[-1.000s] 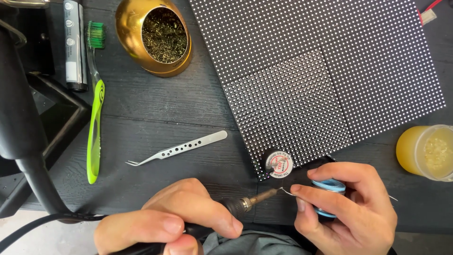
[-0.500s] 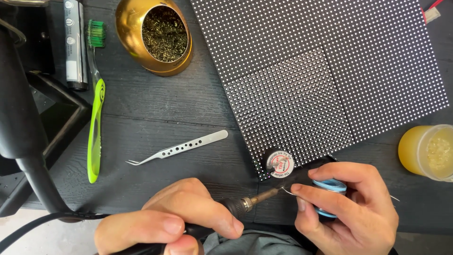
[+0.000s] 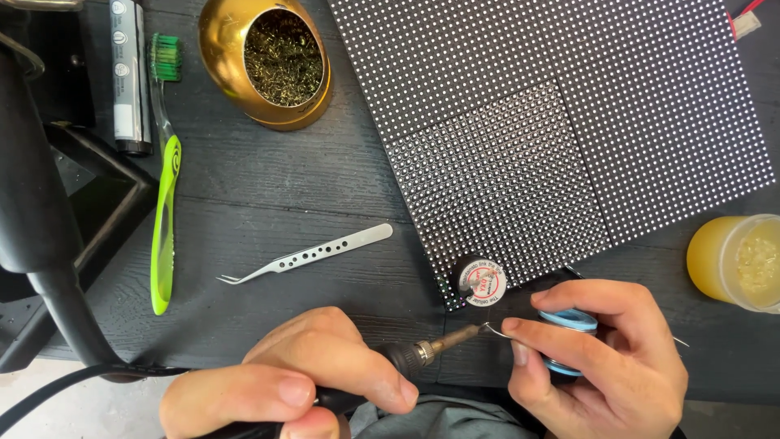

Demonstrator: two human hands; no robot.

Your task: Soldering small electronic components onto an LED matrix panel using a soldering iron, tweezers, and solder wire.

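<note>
Left of the dotted black LED matrix panel (image 3: 561, 138), a green-handled toothbrush (image 3: 165, 219) and steel perforated tweezers (image 3: 305, 254) are lying on the dark wooden surface (image 3: 268, 187). Below the panel's near edge, the left hand (image 3: 301, 382) is clamping its fingers around a black-handled soldering iron (image 3: 406, 354), while the right hand (image 3: 605, 358) is pinching a blue spool of solder wire (image 3: 569, 325), the iron's tip meeting the wire.

At a dark workbench (image 3: 268, 187), a person's left hand (image 3: 301, 382) grips a soldering iron (image 3: 422, 351), tip meeting solder wire (image 3: 497, 332) fed from a blue spool (image 3: 569, 321) in the right hand (image 3: 605, 362), beside a dotted LED panel (image 3: 552, 122), tweezers (image 3: 309, 254) nearby.
</note>
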